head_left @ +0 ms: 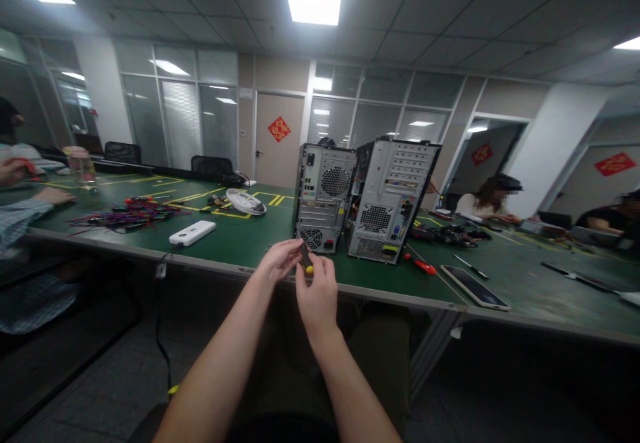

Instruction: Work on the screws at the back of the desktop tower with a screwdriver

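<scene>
My left hand point(281, 260) and my right hand point(318, 290) meet at the table's near edge, fingers closed around a small dark piece with a yellow end point(306, 260). Fingers cover much of it, so its kind cannot be made out. Just beyond my hands stands an open computer tower point(325, 196), its back panel with fan grilles facing me. A second computer tower point(393, 203) stands close on its right, also back side towards me. A red-handled screwdriver point(421, 264) lies beside the second tower.
On the green table point(250, 243), a white power bank point(193, 232) with a cable and a bundle of thin coloured wires point(133, 214) lie left. To the right are a phone point(474, 287), a pen-like tool point(471, 266) and black cables point(450, 233). Other people sit at both sides.
</scene>
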`<action>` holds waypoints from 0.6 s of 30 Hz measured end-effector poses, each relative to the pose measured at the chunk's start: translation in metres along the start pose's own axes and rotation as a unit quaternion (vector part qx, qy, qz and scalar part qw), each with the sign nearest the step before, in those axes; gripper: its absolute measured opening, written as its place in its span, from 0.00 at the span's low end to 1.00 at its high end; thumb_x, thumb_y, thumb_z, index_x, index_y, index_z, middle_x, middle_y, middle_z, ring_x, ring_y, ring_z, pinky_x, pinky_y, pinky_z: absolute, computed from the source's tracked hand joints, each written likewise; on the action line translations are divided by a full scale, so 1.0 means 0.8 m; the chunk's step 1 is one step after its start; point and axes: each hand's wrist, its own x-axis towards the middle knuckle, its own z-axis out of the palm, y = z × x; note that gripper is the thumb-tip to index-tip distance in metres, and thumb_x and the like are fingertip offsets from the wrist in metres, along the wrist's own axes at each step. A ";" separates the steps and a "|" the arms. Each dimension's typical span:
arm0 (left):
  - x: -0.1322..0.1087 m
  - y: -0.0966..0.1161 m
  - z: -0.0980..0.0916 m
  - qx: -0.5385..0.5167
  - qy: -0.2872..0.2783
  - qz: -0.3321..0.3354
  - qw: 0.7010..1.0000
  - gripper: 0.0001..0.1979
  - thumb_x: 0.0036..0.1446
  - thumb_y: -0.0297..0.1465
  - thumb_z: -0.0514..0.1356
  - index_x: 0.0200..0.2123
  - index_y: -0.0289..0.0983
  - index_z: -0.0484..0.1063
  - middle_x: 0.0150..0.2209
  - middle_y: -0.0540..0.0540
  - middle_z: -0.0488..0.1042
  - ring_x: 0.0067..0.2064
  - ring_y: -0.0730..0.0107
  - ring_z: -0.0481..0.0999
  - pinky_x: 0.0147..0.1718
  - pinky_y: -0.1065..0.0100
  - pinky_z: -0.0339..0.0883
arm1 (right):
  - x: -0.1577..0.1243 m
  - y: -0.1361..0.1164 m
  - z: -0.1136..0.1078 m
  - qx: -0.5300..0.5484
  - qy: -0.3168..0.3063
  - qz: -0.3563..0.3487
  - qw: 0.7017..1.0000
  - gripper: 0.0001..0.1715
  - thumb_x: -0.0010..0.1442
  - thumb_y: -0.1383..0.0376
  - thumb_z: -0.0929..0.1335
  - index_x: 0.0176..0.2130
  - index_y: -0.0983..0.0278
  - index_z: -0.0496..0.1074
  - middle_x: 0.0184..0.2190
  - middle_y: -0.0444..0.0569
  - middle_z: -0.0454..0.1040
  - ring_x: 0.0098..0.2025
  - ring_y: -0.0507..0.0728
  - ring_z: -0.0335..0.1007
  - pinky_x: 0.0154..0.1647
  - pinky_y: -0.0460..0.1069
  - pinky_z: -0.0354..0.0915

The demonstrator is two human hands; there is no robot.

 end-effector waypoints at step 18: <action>0.006 -0.005 0.000 0.066 0.045 0.006 0.997 0.03 0.54 0.22 0.69 0.32 0.29 0.78 0.27 0.41 0.80 0.25 0.74 0.77 0.24 0.76 0.68 | -0.007 0.015 0.016 0.099 -0.038 0.105 0.989 0.14 0.63 0.60 0.69 0.47 0.62 0.69 0.45 0.54 0.72 0.44 0.59 0.74 0.44 0.54 0.73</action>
